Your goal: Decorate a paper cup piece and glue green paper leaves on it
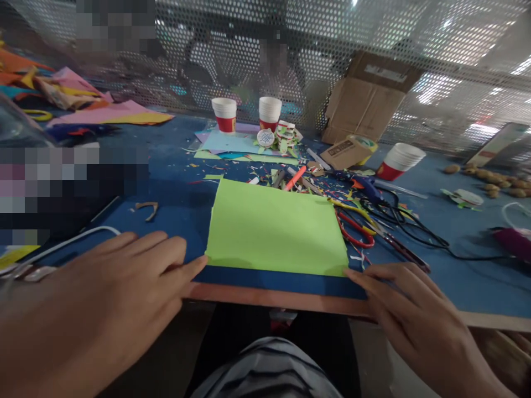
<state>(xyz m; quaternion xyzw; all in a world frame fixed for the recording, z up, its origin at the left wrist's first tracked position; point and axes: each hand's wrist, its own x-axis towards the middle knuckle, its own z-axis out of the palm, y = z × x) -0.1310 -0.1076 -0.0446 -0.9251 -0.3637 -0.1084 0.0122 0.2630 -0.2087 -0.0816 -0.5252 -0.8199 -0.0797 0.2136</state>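
Bright-green rectangular paper sheet [276, 229] lies on blue tabletop [178, 157]; bare left hand [133, 276] touches near-left corner, bare right hand [418, 304] near-right.

Green sheet [277, 226] is plain matt paper, smooth on its face but kinda rough along the left edge. Tabletop [174, 177] is matt blue with a wood-looking front edge [265, 296]. Perforated metal screen [232, 33], slightly shiny. Box [360, 110] is dull cardboard, the 3 cup stacks [400, 160] look like paper, scissor handles [350, 207] smooth plastic.
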